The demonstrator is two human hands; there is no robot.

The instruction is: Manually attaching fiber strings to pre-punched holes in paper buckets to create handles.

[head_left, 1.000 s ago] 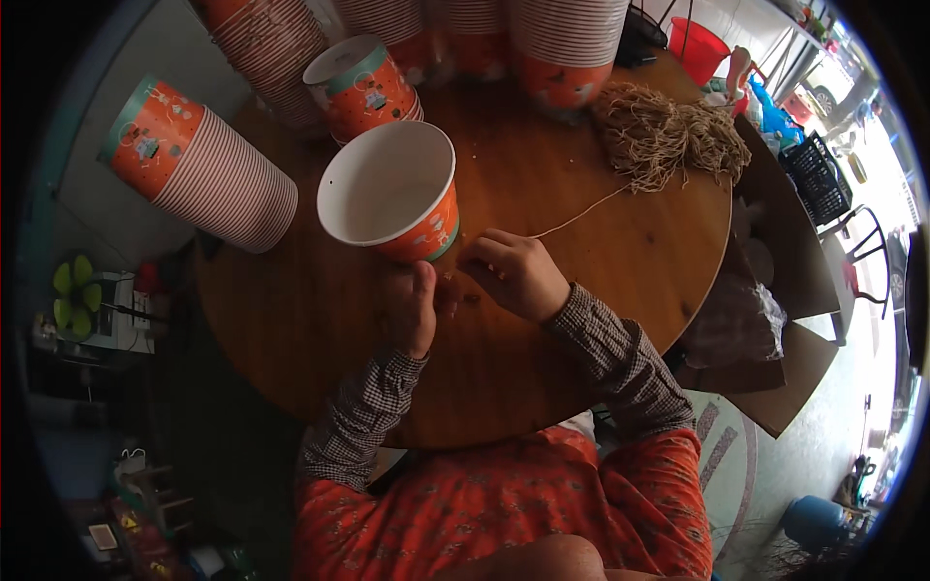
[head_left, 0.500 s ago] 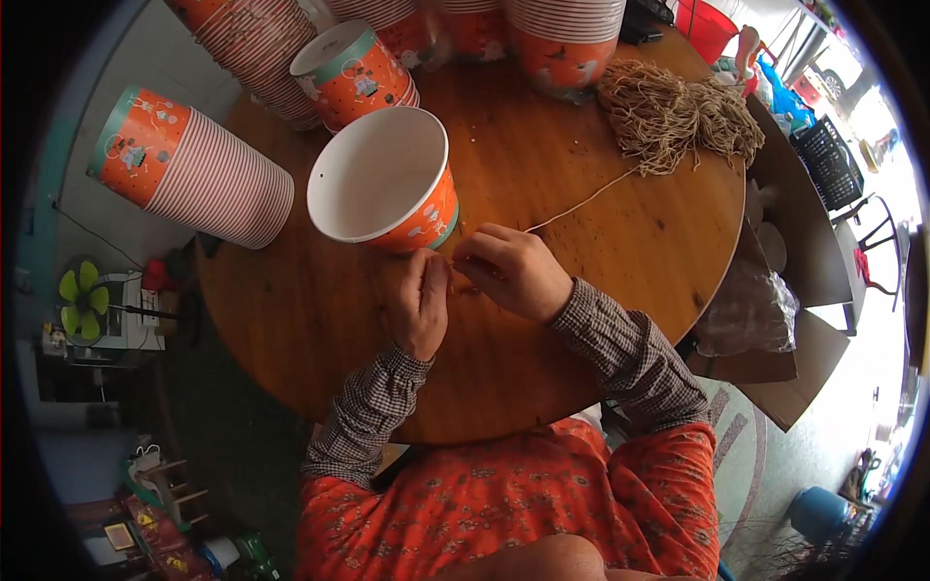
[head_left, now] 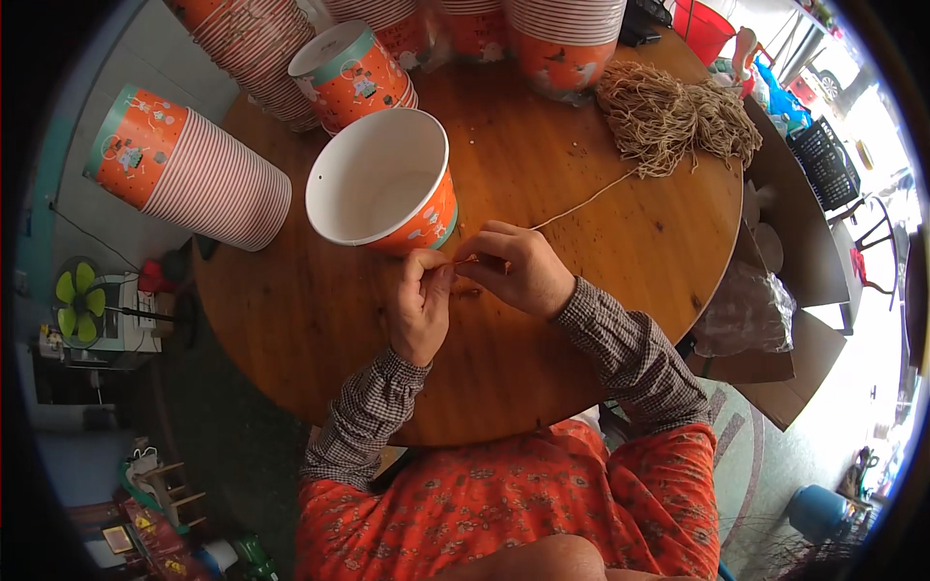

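Close in front of the paper bucket, my left hand (head_left: 420, 308) and my right hand (head_left: 520, 271) meet, fingers pinched. A short piece of thin cord (head_left: 467, 259) shows between the fingertips; its end is hidden by them. Another stretch of tan cord (head_left: 586, 200) runs from behind my right hand to a loose bundle of cords (head_left: 678, 118) at the far right. The paper bucket (head_left: 373, 184) stands just beyond my hands, white inside and orange with a teal base band outside. A small dark hole is visible in its left wall.
On the left lies a tilted stack of nested buckets (head_left: 208, 184). More bucket stacks (head_left: 354, 73) stand along the back, some in clear plastic (head_left: 567, 53). An open cardboard box (head_left: 809, 242) adjoins the round wooden table's (head_left: 620, 329) right edge. A green-bladed fan (head_left: 82, 302) is at far left.
My fingertips have drawn slightly apart, so a bit of thin cord now shows between them. The bucket and bundle stay in place.
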